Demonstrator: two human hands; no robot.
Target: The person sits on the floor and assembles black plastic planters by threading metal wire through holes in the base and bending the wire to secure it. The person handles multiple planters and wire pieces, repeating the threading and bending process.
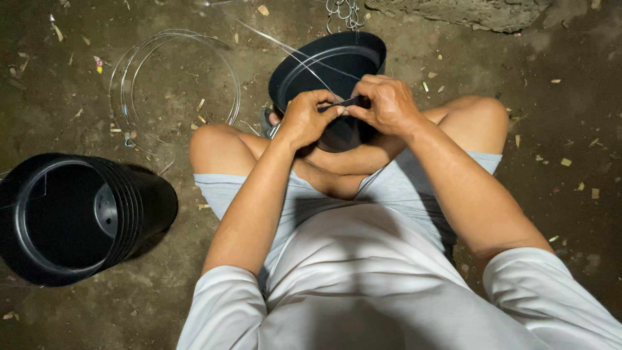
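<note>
Dirt floor (pixel 557 116) | stack of black pots (pixel 78 217) lying on its side | wire coil (pixel 175 84) beyond the stack | wood chips (pixel 565 162) scattered

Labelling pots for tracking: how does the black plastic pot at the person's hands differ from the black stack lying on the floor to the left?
The black plastic pot at the hands is a single pot, propped between the legs, with both hands at its rim; the black stack of nested pots holds several. The stack lies on its side, untouched, its opening towards the camera, while thin wire crosses the single pot's mouth. Both are round, black and dark inside.
</note>
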